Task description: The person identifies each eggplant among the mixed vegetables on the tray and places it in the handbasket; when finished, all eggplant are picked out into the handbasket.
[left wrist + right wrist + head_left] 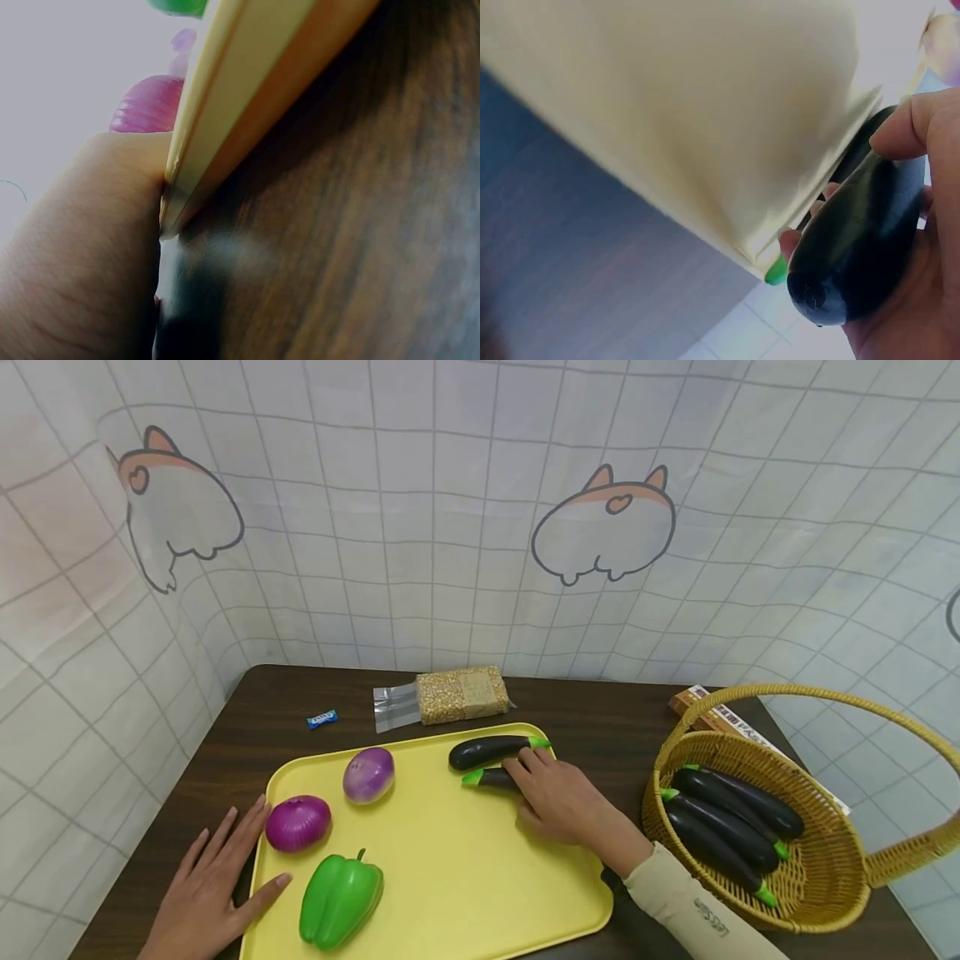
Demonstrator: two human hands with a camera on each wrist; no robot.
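My right hand (558,797) grips a dark eggplant (855,240) over the yellow tray's (465,877) right side; its green stem end pokes out left of the fingers. Just behind it on the tray lies a second eggplant (487,750). At the tray's left rim my left hand (213,881) rests with fingers spread, thumb over the edge. Near it on the tray are a purple onion (298,823), a paler purple onion (369,775) and a green bell pepper (341,900). The left wrist view shows the tray's side wall close up.
To the right stands a wicker basket (652,793) with a tall handle, holding several eggplants (723,831). A long pasta box (727,718) lies behind it. Behind the tray are a bag of corn kernels (461,695) and a small blue wrapped packet (322,719).
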